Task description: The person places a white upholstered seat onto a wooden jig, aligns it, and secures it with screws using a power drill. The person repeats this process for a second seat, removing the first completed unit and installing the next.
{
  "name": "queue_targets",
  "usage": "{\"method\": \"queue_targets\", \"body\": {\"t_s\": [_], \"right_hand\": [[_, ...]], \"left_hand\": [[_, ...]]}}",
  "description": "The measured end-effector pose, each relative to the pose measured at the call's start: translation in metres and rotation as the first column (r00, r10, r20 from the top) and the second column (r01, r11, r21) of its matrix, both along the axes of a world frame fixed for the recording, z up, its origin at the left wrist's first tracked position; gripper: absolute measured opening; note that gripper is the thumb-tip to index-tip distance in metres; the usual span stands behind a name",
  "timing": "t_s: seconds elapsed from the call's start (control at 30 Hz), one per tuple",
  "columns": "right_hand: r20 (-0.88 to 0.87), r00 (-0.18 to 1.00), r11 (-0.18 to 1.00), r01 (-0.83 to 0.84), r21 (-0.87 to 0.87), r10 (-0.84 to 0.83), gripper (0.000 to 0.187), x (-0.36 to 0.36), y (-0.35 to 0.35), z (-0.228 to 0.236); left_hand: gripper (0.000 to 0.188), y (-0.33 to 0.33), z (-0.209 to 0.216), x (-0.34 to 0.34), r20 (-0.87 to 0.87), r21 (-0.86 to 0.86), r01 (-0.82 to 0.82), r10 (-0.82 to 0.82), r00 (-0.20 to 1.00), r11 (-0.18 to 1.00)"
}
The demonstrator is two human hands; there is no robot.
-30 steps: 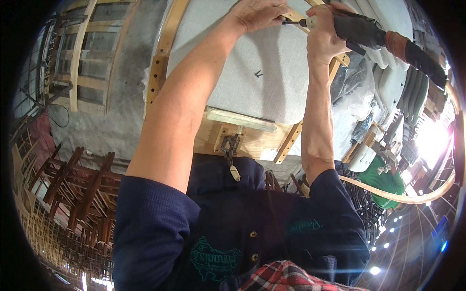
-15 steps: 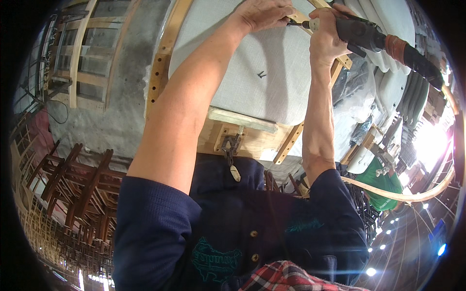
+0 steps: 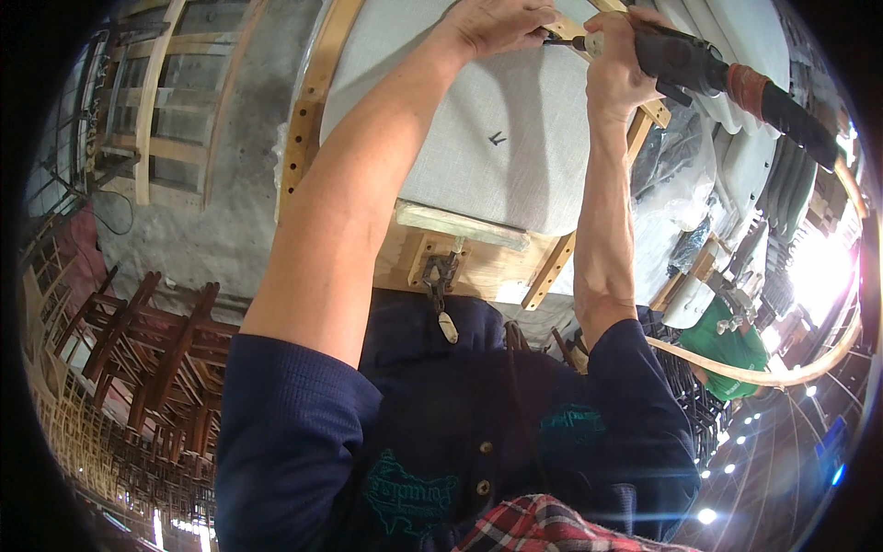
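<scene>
My right hand [image 3: 618, 78] is closed around a dark air screwdriver [image 3: 679, 60], its bit pointing left toward my left fingers. At the top of the view my left hand [image 3: 504, 25] has its fingers pinched together by the bit's tip; what they hold is too small and hidden to name. Both hands are over the far part of a light grey upholstered seat pad [image 3: 460, 175]. Loose on the pad lie a couple of small dark screws [image 3: 498, 139]. Wooden rails with drilled holes [image 3: 299, 138] flank the pad.
A metal toggle clamp [image 3: 440, 271] and a wooden bar [image 3: 462, 226] sit at the pad's near edge. An air hose [image 3: 773, 375] loops down at right. Grey pads [image 3: 750, 175] are stacked at right, near a person in green [image 3: 727, 350]. Brown wooden frames [image 3: 147, 354] stand at left.
Both hands and the screwdriver hold nearly the same position. The whole view has shifted only slightly.
</scene>
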State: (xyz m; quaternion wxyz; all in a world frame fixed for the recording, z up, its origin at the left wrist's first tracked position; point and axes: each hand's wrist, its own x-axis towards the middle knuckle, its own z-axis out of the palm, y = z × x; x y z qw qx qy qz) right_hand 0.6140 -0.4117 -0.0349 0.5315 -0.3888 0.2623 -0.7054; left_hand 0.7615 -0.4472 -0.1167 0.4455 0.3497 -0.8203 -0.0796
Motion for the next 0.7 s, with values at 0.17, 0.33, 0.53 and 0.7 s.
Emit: {"method": "queue_targets", "body": {"t_s": [0.17, 0.33, 0.53, 0.7], "right_hand": [[-0.574, 0.789, 0.974, 0.143, -0.173, -0.218, 0.031, -0.004, -0.002, 0.003], [-0.063, 0.998, 1.000, -0.012, -0.026, 0.010, 0.033, 0.001, -0.001, 0.001], [-0.551, 0.819, 0.987, 0.146, -0.074, -0.162, 0.032, -0.014, -0.006, 0.005], [-0.615, 0.741, 0.963, 0.204, -0.178, -0.271, 0.029, -0.012, -0.009, -0.002]], "left_hand": [[0.038, 0.000, -0.003, 0.002, 0.002, -0.003, -0.006, 0.006, 1.000, 1.000], [0.041, -0.001, -0.005, 0.001, -0.002, -0.020, -0.001, 0.001, 1.000, 1.000], [0.042, -0.002, -0.008, 0.001, -0.009, -0.039, 0.005, -0.006, 1.000, 0.999], [0.041, -0.005, -0.006, 0.001, -0.048, -0.072, 0.030, -0.033, 0.998, 0.997]]}}
